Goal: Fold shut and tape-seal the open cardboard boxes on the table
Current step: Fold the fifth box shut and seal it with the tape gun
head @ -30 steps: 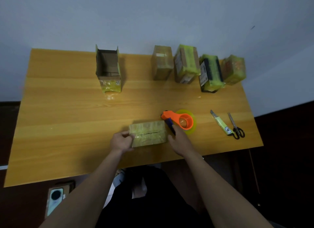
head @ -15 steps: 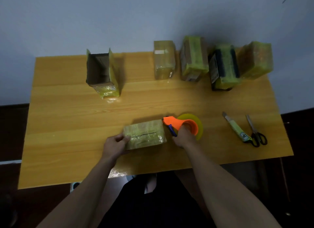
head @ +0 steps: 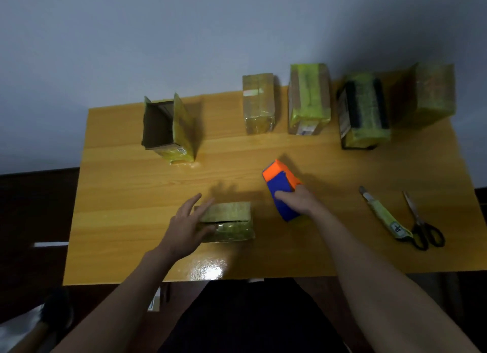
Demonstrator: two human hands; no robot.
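Note:
A small cardboard box (head: 232,222) with its flaps folded down lies near the table's front edge; a dark slit shows between the flaps. My left hand (head: 185,226) lies over the box's left end with fingers spread and straight. My right hand (head: 300,201) grips the orange and blue tape dispenser (head: 283,188), lifted and tilted just right of the box. An open cardboard box (head: 168,130) with upright flaps stands at the back left.
Several taped boxes stand in a row along the back: one (head: 258,103), another (head: 308,98), a third (head: 365,114) and a last one (head: 428,94). A utility knife (head: 384,213) and scissors (head: 421,225) lie at the right on the wooden table (head: 131,194).
My right hand has lifted the tape dispenser off the table and tilted it up. My left hand has let go of the box's end and spread its fingers over it.

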